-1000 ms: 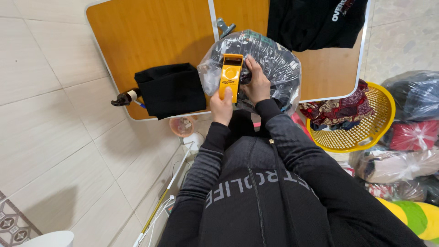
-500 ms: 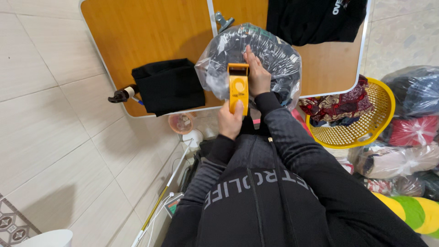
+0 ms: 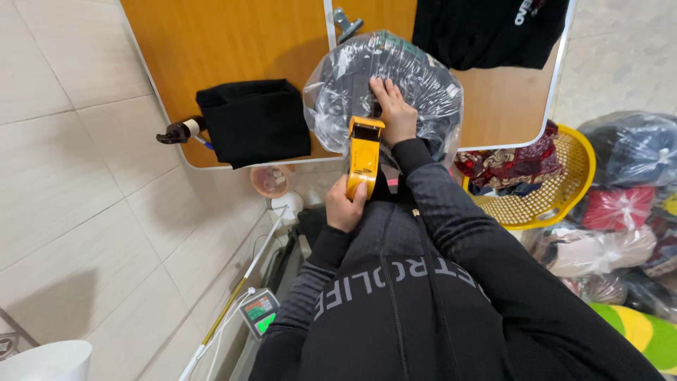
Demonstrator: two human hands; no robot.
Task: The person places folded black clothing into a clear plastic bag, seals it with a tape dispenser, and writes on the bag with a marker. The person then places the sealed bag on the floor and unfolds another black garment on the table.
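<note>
My left hand (image 3: 343, 207) grips a yellow tape dispenser (image 3: 362, 155), held upright at the near edge of a clear plastic bag (image 3: 416, 81) stuffed with dark clothing. My right hand (image 3: 392, 113) lies flat on top of that bag, fingers spread, pressing it onto the orange wooden table (image 3: 233, 42). The dispenser's head touches the bag's front side, just left of my right wrist.
A folded black garment (image 3: 254, 123) lies left of the bag, a marker-like tool (image 3: 176, 131) at the table's left edge. More black clothing (image 3: 486, 28) lies at the back. A yellow basket (image 3: 564, 187) with patterned fabric and several bagged bundles stand right. A small scale (image 3: 259, 311) sits on the floor.
My left hand has pulled the tape dispenser down and toward me, from the bag's top to its near edge. My right hand flattened on the bag.
</note>
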